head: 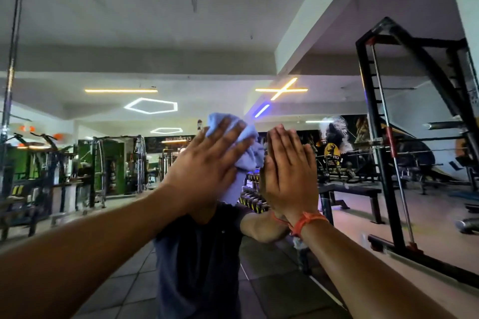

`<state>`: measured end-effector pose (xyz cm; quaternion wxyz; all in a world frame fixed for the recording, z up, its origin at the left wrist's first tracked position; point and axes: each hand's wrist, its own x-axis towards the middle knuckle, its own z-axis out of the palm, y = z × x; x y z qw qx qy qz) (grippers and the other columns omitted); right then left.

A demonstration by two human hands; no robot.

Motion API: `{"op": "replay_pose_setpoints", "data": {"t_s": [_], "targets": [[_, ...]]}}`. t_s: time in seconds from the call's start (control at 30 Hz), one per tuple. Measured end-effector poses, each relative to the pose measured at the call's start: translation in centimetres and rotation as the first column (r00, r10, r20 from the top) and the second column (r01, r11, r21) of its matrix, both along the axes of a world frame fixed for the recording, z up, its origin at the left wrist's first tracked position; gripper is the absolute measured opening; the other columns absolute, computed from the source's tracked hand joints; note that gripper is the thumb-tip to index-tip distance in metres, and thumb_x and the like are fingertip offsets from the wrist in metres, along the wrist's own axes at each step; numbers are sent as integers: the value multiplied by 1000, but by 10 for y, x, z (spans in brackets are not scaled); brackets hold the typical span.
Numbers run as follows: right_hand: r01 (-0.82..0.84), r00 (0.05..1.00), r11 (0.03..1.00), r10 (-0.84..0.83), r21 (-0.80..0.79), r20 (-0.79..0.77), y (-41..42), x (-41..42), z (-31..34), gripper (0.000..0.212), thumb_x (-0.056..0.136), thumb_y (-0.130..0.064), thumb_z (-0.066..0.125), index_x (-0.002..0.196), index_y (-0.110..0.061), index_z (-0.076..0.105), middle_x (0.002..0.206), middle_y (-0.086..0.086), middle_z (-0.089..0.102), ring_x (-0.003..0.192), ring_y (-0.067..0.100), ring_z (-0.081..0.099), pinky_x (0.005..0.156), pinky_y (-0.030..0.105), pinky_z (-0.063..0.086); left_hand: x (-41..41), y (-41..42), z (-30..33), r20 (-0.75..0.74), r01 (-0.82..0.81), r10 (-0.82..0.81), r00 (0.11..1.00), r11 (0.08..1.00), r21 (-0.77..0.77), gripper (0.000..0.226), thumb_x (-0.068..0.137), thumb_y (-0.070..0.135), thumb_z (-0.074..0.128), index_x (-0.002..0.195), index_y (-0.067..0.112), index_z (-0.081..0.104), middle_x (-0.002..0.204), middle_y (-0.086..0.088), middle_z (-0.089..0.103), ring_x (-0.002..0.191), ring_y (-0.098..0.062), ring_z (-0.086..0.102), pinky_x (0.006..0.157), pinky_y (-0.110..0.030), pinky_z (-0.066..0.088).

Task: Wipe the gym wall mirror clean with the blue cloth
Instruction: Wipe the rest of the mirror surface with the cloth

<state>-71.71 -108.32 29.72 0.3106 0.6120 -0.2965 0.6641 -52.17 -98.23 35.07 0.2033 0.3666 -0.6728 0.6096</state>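
The left hand [207, 163] lies flat, fingers straight, pressing the blue cloth [243, 153] against the gym wall mirror [155, 46]; the cloth is bunched under the palm and spills out toward 1 o'clock and down toward 5 o'clock of that hand. Just to the cloth's 3 o'clock the right hand [290, 171] rests flat on the glass with straight fingers and holds nothing, an orange wristband [305, 223] at its wrist; it looks like a brace while the other hand works. I judge the wiping to be under way rather than near its end: the cloth covers only a small patch at the middle of a mirror that fills almost the whole view, and whatever the glass needs above, toward 12 o'clock, and out toward 9 o'clock lies well apart from the cloth. Whether any part is already clean cannot be told, since the picture is soft and no clear line between wiped and unwiped glass shows; faint streaks toward 12 o'clock may be marks on the glass or on the reflected ceiling. The mirror gives back the room: a person in a dark shirt [197, 254] at 6 o'clock, a tiled floor, weight machines [103, 163] toward 9 o'clock, a hexagonal ceiling light [151, 105] and a cross-shaped light [282, 89] higher up, and a flat padded bench [350, 190] toward 3 o'clock. A black squat rack [381, 137] stands at the right edge, close to the mirror.
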Motion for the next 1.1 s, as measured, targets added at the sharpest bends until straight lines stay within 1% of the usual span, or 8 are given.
{"op": "replay_pose_setpoints", "data": {"t_s": [0.17,0.3,0.37,0.53,0.7,0.77,0.9,1.1], "targets": [[16,1000,999,-15,49,-24,-3,1,0,58,105,-40,26,159,-22,35,167,-4,28,157,15,18,125,45,18,29,15,61,363,-84,90,927,996,-34,55,108,40,33,159,18,35,165,-12,33,151,-33,35,117,-46,35],[24,999,999,-23,44,-24,-3,0,-1,57,105,-39,29,159,-23,34,168,-7,26,157,13,16,125,45,17,8,12,55,-220,-47,23,975,994,-103,66,100,33,38,162,17,23,167,-14,27,154,-34,24,119,-53,32],[10,1000,999,-10,31,-23,-2,-2,-1,56,106,-37,28,159,-22,36,167,-6,28,157,15,19,125,43,16,-11,0,4,-266,-19,-5,964,996,-88,72,97,31,41,163,18,18,169,-13,21,156,-34,17,119,-53,31],[-18,998,999,20,39,-53,-3,-5,0,56,105,-35,24,160,-23,24,168,-4,25,157,16,16,125,44,15,-14,-2,-120,-189,-14,19,982,1000,26,71,95,33,44,162,22,25,171,-8,15,158,-30,11,122,-52,28],[1,997,998,4,64,-78,-1,-6,0,57,105,-34,26,160,-19,32,168,0,28,156,21,21,122,47,20,20,14,-83,294,-160,135,946,985,63,68,102,43,40,163,22,20,169,-12,19,155,-34,21,120,-52,30],[5,994,997,3,78,-107,-2,-9,0,57,106,-33,27,161,-20,28,169,-1,23,157,20,17,123,48,19,25,18,-52,170,-165,165,972,986,-16,67,101,42,39,163,25,19,168,-10,26,154,-32,27,119,-52,33],[16,990,994,-1,111,-140,3,-17,-25,59,108,-38,26,163,-18,24,171,-1,17,159,19,11,126,48,15,-11,12,-94,-375,-62,42,926,997,-41,72,100,36,46,164,22,18,171,-8,14,158,-32,10,120,-54,31],[122,967,975,-74,187,-244,5,-47,-107,62,107,-43,27,163,-17,20,172,1,11,159,21,7,126,50,15,-7,1,-148,112,-41,29,993,994,106,62,104,39,45,161,23,29,169,-9,23,155,-34,23,115,-54,36]]}}
